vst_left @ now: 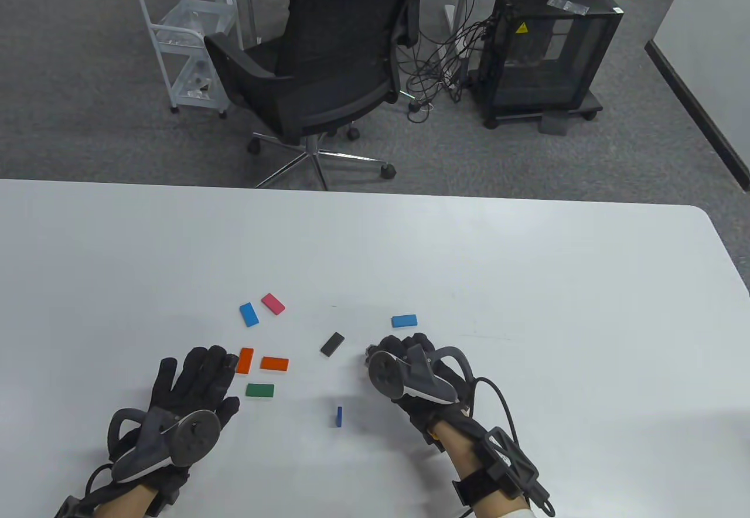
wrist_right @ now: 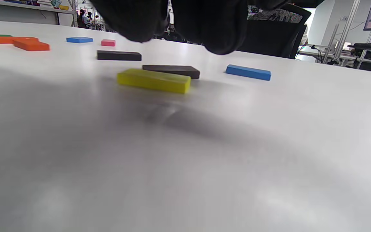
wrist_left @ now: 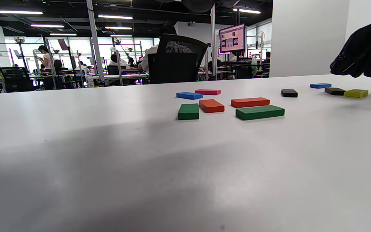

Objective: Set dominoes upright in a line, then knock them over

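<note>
On the white table (vst_left: 527,260) near my edge, one dark blue domino (vst_left: 339,416) already stands upright between my two hands; it is the only one up, so I judge the line barely begun; the rest lie flat and scattered. My left hand (vst_left: 187,389) rests flat on the table with fingers straight and released, holding nothing, its fingertips just beside the two orange dominoes (vst_left: 274,363); a green domino (vst_left: 259,390) lies just right of that hand, and a blue one (vst_left: 249,314) and a pink one (vst_left: 273,303) lie farther off. My right hand (vst_left: 410,365) hovers with fingers curled downward over a yellow domino (wrist_right: 153,81) and a dark domino (wrist_right: 171,71) lying touching or nearly so; the wrist view shows my fingertips (wrist_right: 224,38) above them and not yet on either, so nothing is grasped; another black domino (vst_left: 332,344) lies to its left, another blue one (vst_left: 404,321) just beyond it. Next, as I judge it, I should lower the fingers, pinch the yellow piece by its long edges, and stand it near the upright blue one, close enough to topple into it yet without nudging it.
</note>
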A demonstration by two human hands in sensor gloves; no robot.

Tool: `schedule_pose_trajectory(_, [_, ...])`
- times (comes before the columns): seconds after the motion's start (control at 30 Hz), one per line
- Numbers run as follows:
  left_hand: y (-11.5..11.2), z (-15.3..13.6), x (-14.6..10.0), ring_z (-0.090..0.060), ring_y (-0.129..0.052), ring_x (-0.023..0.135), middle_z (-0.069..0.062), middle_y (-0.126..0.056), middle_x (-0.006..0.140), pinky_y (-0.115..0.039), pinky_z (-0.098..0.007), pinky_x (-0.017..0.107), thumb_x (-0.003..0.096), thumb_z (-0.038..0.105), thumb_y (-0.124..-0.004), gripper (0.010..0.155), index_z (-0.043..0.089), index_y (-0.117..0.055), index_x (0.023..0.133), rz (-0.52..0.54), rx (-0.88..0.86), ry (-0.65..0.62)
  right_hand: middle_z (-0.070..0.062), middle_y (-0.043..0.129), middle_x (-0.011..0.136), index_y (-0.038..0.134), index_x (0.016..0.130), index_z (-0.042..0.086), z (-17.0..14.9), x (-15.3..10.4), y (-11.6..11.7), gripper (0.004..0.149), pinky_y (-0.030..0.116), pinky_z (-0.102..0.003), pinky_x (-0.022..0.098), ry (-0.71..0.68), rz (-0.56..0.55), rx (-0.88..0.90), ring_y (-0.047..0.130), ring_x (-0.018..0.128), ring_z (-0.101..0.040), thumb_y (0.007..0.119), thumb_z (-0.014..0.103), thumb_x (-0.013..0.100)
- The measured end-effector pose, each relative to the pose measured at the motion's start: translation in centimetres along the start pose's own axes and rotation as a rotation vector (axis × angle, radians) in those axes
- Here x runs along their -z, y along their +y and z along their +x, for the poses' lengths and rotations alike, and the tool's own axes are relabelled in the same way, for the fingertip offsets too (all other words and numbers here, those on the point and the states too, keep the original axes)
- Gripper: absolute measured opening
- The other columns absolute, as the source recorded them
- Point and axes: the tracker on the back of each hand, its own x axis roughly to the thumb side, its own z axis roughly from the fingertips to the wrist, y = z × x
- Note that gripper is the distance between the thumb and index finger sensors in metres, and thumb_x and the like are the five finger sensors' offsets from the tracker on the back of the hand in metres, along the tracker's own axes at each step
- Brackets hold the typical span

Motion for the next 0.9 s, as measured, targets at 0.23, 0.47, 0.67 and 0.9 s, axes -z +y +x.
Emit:
schedule_pose_trajectory(0.23, [0.0,0.0,0.0,-0.038,-0.032,0.123,-0.01,-0.038,0.135,-0.021,-0.06,0.087,0.0698,0.051,-0.04,0.066,0.019,-0.035,0.127,-0.005,0.0,-0.001,0.0,0.069,0.107,0.07,0.1,0.036,0.2,2.9,0.6,0.046,0.048,-0.049,0.081,-0.016,0.058,-0.114,0.075,0.096,-0.023,0.076,0.03,0.055])
schedule_pose_trajectory(0.47, [-0.1,0.0,0.1,-0.038,-0.032,0.123,-0.01,-0.038,0.135,-0.02,-0.06,0.087,0.0697,0.051,-0.04,0.066,0.019,-0.035,0.127,-0.013,-0.003,-0.001,0.003,0.066,0.11,0.067,0.102,0.039,0.6,4.0,1.3,0.049,0.043,-0.048,0.083,-0.07,0.13,-0.149,0.07,0.101,-0.021,0.077,0.031,0.055])
schedule_pose_trajectory(0.67, [-0.1,0.1,0.1,-0.038,-0.032,0.123,-0.01,-0.038,0.135,-0.021,-0.06,0.087,0.0697,0.052,-0.04,0.066,0.019,-0.036,0.127,-0.02,0.0,-0.001,0.004,0.067,0.109,0.067,0.102,0.039,1.2,4.2,1.2,0.048,0.041,-0.049,0.084,-0.12,0.14,-0.122,0.07,0.102,-0.02,0.077,0.032,0.055])
schedule_pose_trajectory(0.9, [-0.1,0.1,0.2,-0.038,-0.032,0.123,-0.01,-0.038,0.135,-0.021,-0.06,0.087,0.0696,0.052,-0.04,0.067,0.019,-0.036,0.127,-0.028,0.004,-0.003,0.004,0.076,0.102,0.07,0.1,0.037,1.2,4.6,1.2,0.046,0.044,-0.049,0.083,-0.115,0.12,-0.11,0.077,0.095,-0.018,0.078,0.035,0.054])
